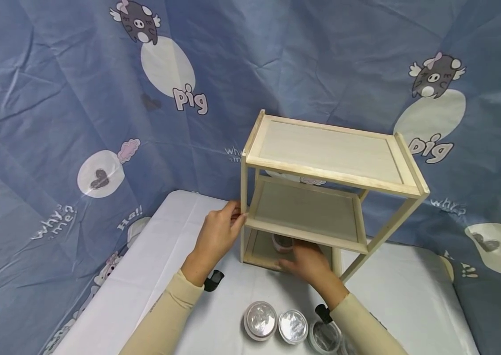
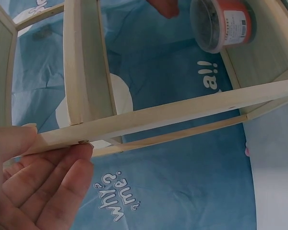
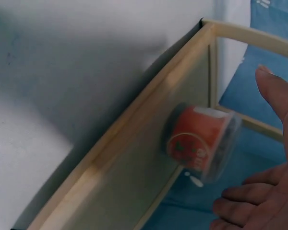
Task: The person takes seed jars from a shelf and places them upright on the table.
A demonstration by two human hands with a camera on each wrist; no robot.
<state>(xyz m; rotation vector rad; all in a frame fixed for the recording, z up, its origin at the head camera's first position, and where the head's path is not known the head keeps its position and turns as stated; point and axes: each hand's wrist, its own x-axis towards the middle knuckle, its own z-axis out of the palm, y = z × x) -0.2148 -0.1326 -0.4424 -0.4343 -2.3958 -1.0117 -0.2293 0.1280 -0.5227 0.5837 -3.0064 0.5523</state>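
A small three-tier wooden rack stands on the white table. My left hand pinches its left front post between thumb and fingers, at middle-shelf height. On the bottom shelf sits a clear plastic jar with a red label, upright near the left end. My right hand reaches in under the middle shelf beside this jar. In the right wrist view its thumb and fingers are spread, apart from the jar, and hold nothing.
Several round lidded jars stand in a row on the table in front of the rack, the rightmost partly hidden by my right forearm. The middle shelf hangs low over my right hand. A blue printed cloth covers the wall behind.
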